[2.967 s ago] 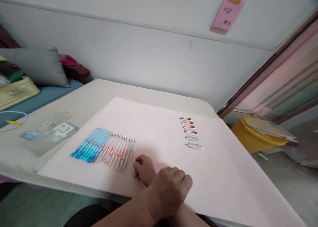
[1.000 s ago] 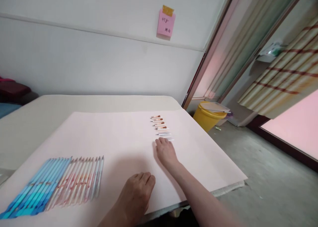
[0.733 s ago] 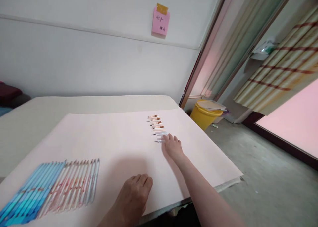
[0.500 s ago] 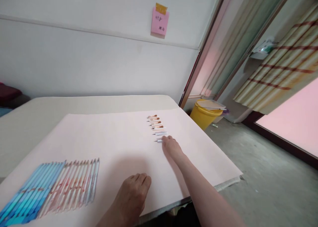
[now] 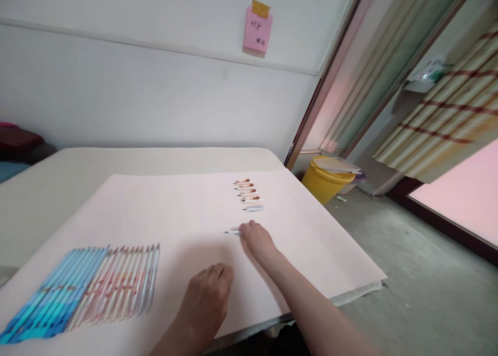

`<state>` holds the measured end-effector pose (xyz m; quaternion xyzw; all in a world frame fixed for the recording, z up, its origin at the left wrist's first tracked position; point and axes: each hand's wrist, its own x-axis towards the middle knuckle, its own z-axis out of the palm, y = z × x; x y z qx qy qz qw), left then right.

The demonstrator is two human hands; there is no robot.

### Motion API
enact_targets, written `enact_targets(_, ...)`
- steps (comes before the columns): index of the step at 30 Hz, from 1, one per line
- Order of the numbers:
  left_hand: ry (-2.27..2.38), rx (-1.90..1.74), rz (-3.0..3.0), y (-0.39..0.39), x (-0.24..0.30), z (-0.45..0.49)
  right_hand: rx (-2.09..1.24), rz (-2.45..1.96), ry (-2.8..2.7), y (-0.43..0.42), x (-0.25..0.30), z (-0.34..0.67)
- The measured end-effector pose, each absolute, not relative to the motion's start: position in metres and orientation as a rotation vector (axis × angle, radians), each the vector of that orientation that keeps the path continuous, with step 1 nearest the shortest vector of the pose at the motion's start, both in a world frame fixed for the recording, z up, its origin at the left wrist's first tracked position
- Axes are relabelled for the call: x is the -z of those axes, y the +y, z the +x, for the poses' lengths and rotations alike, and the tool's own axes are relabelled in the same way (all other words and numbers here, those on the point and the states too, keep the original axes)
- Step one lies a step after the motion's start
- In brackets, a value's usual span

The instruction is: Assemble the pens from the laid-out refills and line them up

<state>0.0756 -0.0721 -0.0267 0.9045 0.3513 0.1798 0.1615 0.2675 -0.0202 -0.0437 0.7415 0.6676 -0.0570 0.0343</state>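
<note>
My right hand (image 5: 257, 239) is closed over the back part of a slim pale pen (image 5: 232, 232), whose thin dark tip points left. A pale grey-blue piece lies alongside that pen, partly under the fingers. Just beyond is another pale pen (image 5: 254, 208), with several pens with brown figure ends (image 5: 249, 192) stacked in a row behind it. Nearer me, my left hand (image 5: 210, 293) rests on the white sheet (image 5: 175, 205) with its fingers curled in; nothing shows in it. To its left lie side-by-side rows of blue pens (image 5: 66, 286) and pinkish-white pens (image 5: 120, 283).
The sheet covers most of a cream table (image 5: 163, 160) against a white wall. A pink note (image 5: 257, 29) is taped on the wall. A yellow bin (image 5: 322, 182) stands on the floor beyond the table's right edge. Dark red items (image 5: 19, 140) sit at far left.
My right hand has drawn the pen left and toward me, away from the row of pens. My left hand stays in about the same place. The view has shifted slightly.
</note>
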Motion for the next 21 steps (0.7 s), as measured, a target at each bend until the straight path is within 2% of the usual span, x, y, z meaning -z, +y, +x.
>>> enact_targets(4, 1.160, -0.649, 1.883, -0.064, 0.021, 0.076, 0.162, 2.249, 2.116, -0.025, 0.043, 0.252)
enact_targets(11, 1.103, -0.736, 0.557, -0.052, 0.021, 0.070, 0.172, 2.221, 2.137, -0.026, 0.041, 0.251)
enact_targets(21, 1.118, -0.718, 0.372, -0.059, 0.032, 0.080, 0.171, 2.201, 2.179, -0.024, 0.035, 0.249)
